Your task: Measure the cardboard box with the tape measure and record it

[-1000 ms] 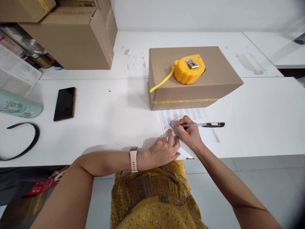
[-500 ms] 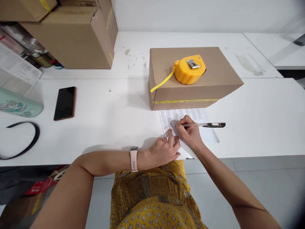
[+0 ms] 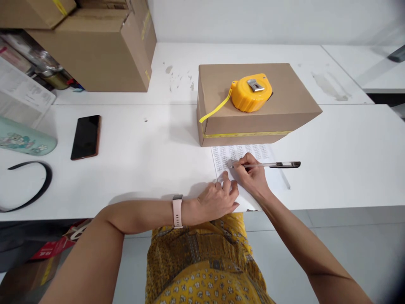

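Observation:
My right hand [image 3: 251,174] is closed around a gel pen [image 3: 284,164], its tip down on a sheet of paper [image 3: 276,175] with columns of small handwriting. My left hand [image 3: 220,196] rests at the sheet's lower left, fingers apart, bent and touching the paper, with nothing in them. Just behind the sheet stands a closed cardboard box [image 3: 253,122] sealed with yellow tape; it meets or covers the paper's far edge. On top of the box lies a yellow tape measure [image 3: 251,93] with a yellow wrist strap hanging toward the left.
On the white table [image 3: 152,169] lie a dark phone [image 3: 86,137], a mint-green bottle [image 3: 27,137] and a black curved band [image 3: 47,181] at the left. Larger cardboard boxes [image 3: 91,55] stand at the back left, beside printed papers [image 3: 22,93]. A wall rises behind the table.
The outer end of the pen has shifted very slightly to the right and up. Both hands, the paper and the box stay in practically the same place.

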`<state>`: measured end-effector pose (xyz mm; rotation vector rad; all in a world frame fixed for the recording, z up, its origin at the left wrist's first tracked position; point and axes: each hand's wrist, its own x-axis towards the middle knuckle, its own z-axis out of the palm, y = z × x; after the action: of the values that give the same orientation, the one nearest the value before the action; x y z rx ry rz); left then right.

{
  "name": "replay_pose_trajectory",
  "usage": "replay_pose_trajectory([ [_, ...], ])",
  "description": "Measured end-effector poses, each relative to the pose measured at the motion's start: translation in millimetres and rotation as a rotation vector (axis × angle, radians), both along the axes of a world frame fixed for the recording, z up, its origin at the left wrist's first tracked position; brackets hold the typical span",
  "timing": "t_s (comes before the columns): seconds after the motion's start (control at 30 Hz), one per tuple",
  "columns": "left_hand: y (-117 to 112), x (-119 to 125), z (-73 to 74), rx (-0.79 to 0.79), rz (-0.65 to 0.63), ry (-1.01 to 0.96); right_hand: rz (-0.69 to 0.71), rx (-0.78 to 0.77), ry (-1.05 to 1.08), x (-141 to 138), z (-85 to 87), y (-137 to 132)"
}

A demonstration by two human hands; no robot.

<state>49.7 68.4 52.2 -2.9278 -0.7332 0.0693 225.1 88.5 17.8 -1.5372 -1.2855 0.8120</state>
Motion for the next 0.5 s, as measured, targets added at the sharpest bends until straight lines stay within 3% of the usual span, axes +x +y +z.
replay_pose_trajectory([
  [0.5,-0.1,-0.1,-2.4,-0.021,0.005,-0.028,0.004,0.002,-0.021,0.4,2.8,0.0],
])
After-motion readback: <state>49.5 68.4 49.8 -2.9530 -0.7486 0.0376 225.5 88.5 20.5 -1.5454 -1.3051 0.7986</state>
